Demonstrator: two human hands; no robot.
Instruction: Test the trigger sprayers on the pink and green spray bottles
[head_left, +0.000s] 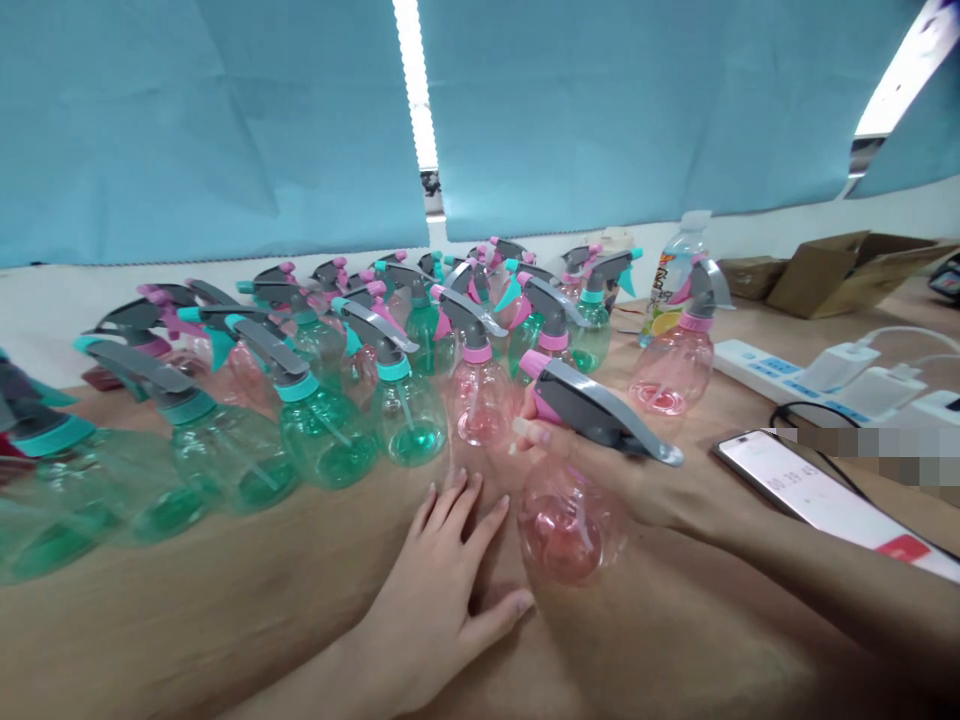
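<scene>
A pink spray bottle (pixel 566 530) with a grey and pink trigger head stands at the front, a little tilted in view. My right hand (pixel 634 485) is closed around its neck, just under the head, which partly hides my fingers. To its left, my left hand (pixel 442 570) lies flat on the wooden table with the fingers spread, touching no bottle. Beyond my fingertips are a second pink spray bottle (pixel 480 400) and a green spray bottle (pixel 409 425). Another pink spray bottle (pixel 671 370) stands behind my right wrist.
Several more green and pink spray bottles (pixel 326 445) crowd the left and back of the table (pixel 225 600). On the right are a phone (pixel 802 490) showing a timer, a power strip (pixel 787 375) with chargers, and a cardboard box (pixel 832 275). A clear drink bottle (pixel 686 240) stands behind.
</scene>
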